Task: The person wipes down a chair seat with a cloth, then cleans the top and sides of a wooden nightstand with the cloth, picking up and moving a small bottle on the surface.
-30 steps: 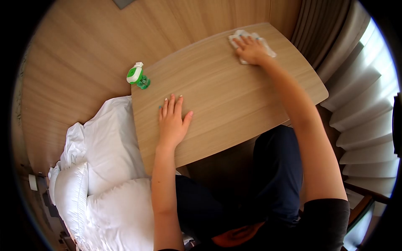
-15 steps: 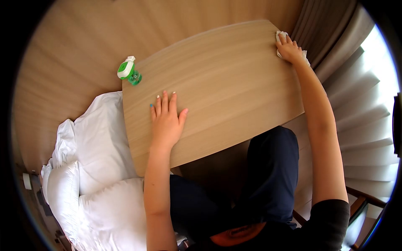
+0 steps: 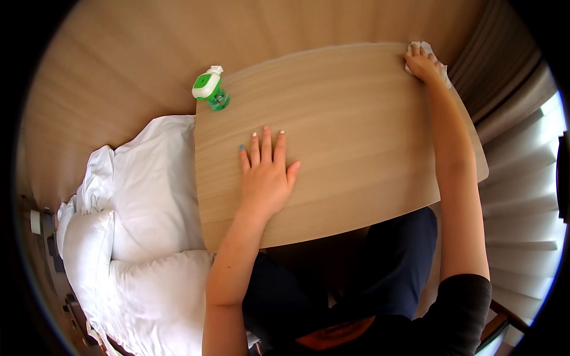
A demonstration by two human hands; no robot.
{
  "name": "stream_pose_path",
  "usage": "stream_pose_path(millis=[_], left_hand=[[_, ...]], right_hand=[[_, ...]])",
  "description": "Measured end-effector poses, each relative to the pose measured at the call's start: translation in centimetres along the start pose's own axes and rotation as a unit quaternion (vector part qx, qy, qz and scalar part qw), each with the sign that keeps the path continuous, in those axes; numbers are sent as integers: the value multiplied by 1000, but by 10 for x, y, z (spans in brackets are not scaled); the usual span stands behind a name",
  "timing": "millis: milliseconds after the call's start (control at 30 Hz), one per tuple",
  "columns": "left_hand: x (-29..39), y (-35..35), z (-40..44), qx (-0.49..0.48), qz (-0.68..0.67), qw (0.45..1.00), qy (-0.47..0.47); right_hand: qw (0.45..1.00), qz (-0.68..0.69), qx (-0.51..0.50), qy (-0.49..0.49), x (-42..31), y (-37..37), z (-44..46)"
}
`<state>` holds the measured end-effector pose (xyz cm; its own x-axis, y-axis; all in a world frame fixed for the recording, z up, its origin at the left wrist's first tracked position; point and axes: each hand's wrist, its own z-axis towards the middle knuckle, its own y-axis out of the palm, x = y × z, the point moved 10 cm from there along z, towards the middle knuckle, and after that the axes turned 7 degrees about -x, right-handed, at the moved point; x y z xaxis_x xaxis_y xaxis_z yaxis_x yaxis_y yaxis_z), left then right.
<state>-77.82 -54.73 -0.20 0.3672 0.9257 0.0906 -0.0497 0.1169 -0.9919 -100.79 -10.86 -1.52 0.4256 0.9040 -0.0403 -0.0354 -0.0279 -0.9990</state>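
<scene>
A wooden tabletop [image 3: 350, 130] fills the middle of the view. At its far right corner my right hand [image 3: 423, 65] presses a white tissue [image 3: 445, 76] onto the surface, its fingers over the tissue. My left hand [image 3: 265, 181] rests flat on the left part of the tabletop, palm down and fingers spread, with nothing in it. Beyond it, near the far left corner, stands a spray bottle [image 3: 218, 99] with a green lower part and a white and green head, apart from both hands.
White pillows and bedding [image 3: 154, 196] lie against the table's left side. A wooden wall [image 3: 309, 24] runs behind the table. Curtains [image 3: 516, 178] hang at the right, with part of a chair [image 3: 504, 317] below them. My legs are under the near edge.
The view has shifted, so the table and bottle appear further right. My right hand with the tissue is closer to the table's far corner. My left hand stays flat on the tabletop.
</scene>
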Motion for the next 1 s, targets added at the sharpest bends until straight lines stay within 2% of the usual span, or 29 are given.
stream_pose_path(millis=[267, 533, 767, 1000], left_hand=[[1, -4, -1, 22, -1, 1000, 6], [-1, -2, -2, 31, 10, 999, 1], [-5, -3, -2, 21, -2, 1000, -6], [-10, -4, -5, -5, -58, 998, -8]], right_hand=[[999, -11, -24, -39, -31, 1, -13], [983, 1, -47, -175, -170, 5, -100], [946, 26, -63, -317, -281, 5, -189], [905, 51, -88, -413, -279, 5, -201]])
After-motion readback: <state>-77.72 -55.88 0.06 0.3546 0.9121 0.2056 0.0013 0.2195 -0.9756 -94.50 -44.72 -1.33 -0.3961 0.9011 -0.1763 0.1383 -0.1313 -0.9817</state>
